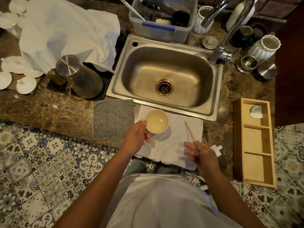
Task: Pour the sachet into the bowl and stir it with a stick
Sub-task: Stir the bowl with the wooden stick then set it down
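Note:
A white bowl (156, 121) holding pale liquid sits over a white cloth (172, 145) at the counter's front edge. My left hand (138, 137) grips the bowl's near-left rim. My right hand (203, 155) holds a thin wooden stick (189, 131) by its near end, the stick pointing away over the cloth, to the right of the bowl and apart from it. A torn white sachet piece (217, 149) lies on the counter just right of my right hand. Another sachet (256, 111) rests in the top compartment of a wooden tray.
A steel sink (166, 76) with a tap lies right behind the bowl. A grey cloth (113, 118) sits left of the bowl, a wooden compartment tray (254, 142) to the right. A steel jug (79, 76), white dishes and a plastic tub (162, 18) crowd the back.

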Available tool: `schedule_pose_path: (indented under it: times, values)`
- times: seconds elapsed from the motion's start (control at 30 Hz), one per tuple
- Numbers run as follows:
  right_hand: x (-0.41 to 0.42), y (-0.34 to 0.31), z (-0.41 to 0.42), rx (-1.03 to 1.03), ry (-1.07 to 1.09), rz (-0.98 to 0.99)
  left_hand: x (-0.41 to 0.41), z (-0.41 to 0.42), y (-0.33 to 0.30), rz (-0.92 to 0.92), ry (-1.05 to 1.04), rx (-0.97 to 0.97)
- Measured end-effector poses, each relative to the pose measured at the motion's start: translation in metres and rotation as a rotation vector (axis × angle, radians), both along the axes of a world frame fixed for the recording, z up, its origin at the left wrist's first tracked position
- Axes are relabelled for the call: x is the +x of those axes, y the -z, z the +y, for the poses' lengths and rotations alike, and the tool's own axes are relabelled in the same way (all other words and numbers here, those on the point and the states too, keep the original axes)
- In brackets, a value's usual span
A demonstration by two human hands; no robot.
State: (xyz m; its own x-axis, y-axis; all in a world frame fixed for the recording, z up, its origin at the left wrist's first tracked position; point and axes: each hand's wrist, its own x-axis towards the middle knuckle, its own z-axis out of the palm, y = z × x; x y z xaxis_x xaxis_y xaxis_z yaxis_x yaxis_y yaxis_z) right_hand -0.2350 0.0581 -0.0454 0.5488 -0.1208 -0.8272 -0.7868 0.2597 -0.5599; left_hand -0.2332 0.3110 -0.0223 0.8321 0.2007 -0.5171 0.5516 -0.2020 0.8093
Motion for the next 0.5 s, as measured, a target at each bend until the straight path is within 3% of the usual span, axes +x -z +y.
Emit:
schedule_pose_path:
  times: [0.13, 0.3, 0.5]
  values:
    - [-0.006, -0.005, 0.013, -0.263, -0.261, 0.078, 0.001, 0.0, 0.002, -0.004, 0.001, 0.007]
    - [-0.003, 0.003, 0.018, -0.565, -0.569, 0.026, 0.001, 0.005, 0.005, -0.016, 0.011, 0.001]
    - [0.003, 0.009, 0.014, -0.606, -0.717, 0.059, 0.001, 0.005, 0.004, -0.021, 0.015, 0.004]
